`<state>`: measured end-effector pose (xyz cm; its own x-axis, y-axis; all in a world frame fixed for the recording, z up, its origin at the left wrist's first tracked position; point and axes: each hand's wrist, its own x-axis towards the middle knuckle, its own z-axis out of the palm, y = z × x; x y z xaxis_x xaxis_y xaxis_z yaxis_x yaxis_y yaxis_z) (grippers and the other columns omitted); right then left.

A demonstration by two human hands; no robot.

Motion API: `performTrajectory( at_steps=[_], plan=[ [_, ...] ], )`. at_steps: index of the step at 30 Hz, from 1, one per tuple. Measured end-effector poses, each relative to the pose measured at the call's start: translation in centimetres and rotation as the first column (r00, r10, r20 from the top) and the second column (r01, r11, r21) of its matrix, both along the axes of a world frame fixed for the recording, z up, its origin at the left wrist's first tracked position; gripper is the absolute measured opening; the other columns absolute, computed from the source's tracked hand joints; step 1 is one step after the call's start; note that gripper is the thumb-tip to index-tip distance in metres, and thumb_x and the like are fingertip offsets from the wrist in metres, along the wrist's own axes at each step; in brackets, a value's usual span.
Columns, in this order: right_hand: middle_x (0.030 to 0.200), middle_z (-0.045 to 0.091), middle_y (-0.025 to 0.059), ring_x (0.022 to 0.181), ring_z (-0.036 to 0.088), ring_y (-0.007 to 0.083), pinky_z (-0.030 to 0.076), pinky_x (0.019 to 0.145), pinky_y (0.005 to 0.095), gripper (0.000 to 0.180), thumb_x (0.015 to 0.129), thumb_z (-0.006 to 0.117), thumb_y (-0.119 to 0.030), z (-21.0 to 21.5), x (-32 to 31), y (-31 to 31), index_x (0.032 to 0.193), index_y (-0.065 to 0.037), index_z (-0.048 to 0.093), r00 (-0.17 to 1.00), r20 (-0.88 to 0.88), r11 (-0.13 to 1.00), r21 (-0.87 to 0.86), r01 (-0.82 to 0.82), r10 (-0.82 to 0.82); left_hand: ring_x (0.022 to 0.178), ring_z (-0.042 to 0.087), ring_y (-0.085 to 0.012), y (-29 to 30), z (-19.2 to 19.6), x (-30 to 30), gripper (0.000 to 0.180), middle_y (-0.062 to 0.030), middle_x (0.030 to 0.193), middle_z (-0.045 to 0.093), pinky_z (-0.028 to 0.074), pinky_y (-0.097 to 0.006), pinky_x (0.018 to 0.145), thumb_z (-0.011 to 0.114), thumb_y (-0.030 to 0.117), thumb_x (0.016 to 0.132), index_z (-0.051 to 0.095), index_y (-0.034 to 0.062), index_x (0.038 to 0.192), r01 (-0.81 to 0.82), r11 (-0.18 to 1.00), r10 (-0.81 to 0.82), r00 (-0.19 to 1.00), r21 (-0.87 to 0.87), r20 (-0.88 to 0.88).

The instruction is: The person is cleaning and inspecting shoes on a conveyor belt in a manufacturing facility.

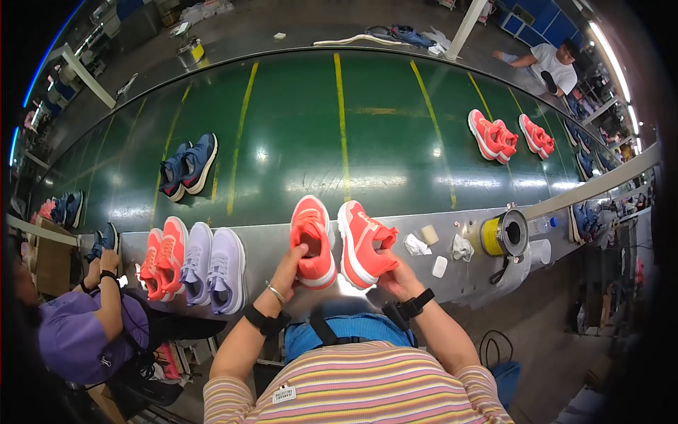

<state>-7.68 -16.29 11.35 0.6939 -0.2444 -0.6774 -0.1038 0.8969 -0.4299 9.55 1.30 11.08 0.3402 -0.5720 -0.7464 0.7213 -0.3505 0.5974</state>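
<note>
My left hand (285,274) grips a coral sneaker (311,219) with a white sole by its heel collar, the thumb at the shoe's opening. A second coral sneaker (359,237) is tilted so its white sole edge shows on the left; my right hand (400,278) is closed on its heel end. Both toes point away from me, over the metal ledge (282,240) by the belt. To the left on this ledge stand a pair of lavender sneakers (224,265) and another coral pair (166,254).
A green belt (296,141) with yellow lines carries a navy pair (191,166) and coral pairs (493,136). At right are crumpled tissue (462,247), white blocks (439,266) and a yellow-banded can (494,237). A co-worker in purple (85,332) handles shoes at left; another person (554,67) sits across.
</note>
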Motion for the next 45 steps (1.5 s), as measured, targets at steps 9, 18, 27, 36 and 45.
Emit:
performTrajectory(
  at_steps=[9, 18, 27, 36, 45],
  plan=[
    [0.097, 0.059, 0.0042, 0.084, 0.059, 0.0145, 0.049, 0.074, 0.0329, 0.037, 0.079, 0.052, -0.023, 0.2, 0.2, -0.7, 0.113, -0.008, 0.047, 0.998, -0.034, 0.996, -0.070, 0.056, -0.058, 0.099, 0.051, -0.0167, 0.9, -4.9, -1.2, 0.048, -0.0099, 0.111, 0.053, 0.041, -0.028, 0.085, 0.054, 0.024, 0.081, 0.043, -0.0003, 0.121, -0.100, 0.986, 0.147, 0.902, -0.134, 0.406],
    [0.090, 0.059, 0.0042, 0.079, 0.057, 0.0108, 0.047, 0.063, 0.0258, 0.029, 0.077, 0.057, -0.021, -1.6, -2.2, -1.6, 0.101, -0.006, 0.052, 0.952, -0.090, 0.893, -0.329, -0.306, 0.293, 0.117, 0.035, -0.0389, -2.8, 8.9, -0.9, 0.086, -0.0213, 0.124, 0.037, 0.030, -0.042, 0.097, 0.076, 0.024, 0.057, 0.033, -0.0001, 0.127, 0.630, 0.718, -0.255, -0.157, 0.296, 0.954],
    [0.114, 0.055, 0.0102, 0.100, 0.050, 0.0120, 0.040, 0.087, 0.0266, 0.035, 0.086, 0.051, -0.016, 1.8, -7.4, -6.2, 0.117, 0.001, 0.051, 0.899, 0.191, 0.856, -0.434, -0.282, 0.393, 0.082, 0.049, -0.0272, -10.8, 8.8, -7.0, 0.073, -0.0105, 0.093, 0.053, 0.039, -0.038, 0.074, 0.077, 0.035, 0.056, 0.048, 0.0080, 0.118, 0.886, 0.358, -0.144, -0.259, 0.294, 0.955],
    [0.085, 0.057, 0.0103, 0.084, 0.053, 0.0283, 0.045, 0.077, 0.0363, 0.023, 0.070, 0.057, 0.001, -10.3, -6.3, -7.3, 0.092, -0.005, 0.060, 0.929, -0.292, -0.140, -0.934, -0.328, -0.227, 0.069, 0.050, -0.0267, -13.1, 0.1, -6.2, 0.075, -0.0097, 0.072, 0.055, 0.043, -0.036, 0.064, 0.078, 0.036, 0.056, 0.048, 0.0014, 0.116, 0.301, 0.761, -0.539, -0.199, 0.574, 0.819],
    [0.078, 0.056, 0.0028, 0.064, 0.052, 0.0070, 0.043, 0.057, 0.0208, 0.012, 0.077, 0.062, -0.003, -5.8, -3.3, -5.1, 0.089, -0.001, 0.064, 0.978, -0.085, 0.651, -0.757, 0.062, -0.192, 0.081, 0.053, -0.0287, -12.6, -2.5, -6.8, 0.069, -0.0144, 0.095, 0.054, 0.044, -0.038, 0.072, 0.075, 0.027, 0.062, 0.042, 0.0015, 0.117, 0.276, 0.822, -0.563, 0.261, 0.498, 0.784]
  ],
)
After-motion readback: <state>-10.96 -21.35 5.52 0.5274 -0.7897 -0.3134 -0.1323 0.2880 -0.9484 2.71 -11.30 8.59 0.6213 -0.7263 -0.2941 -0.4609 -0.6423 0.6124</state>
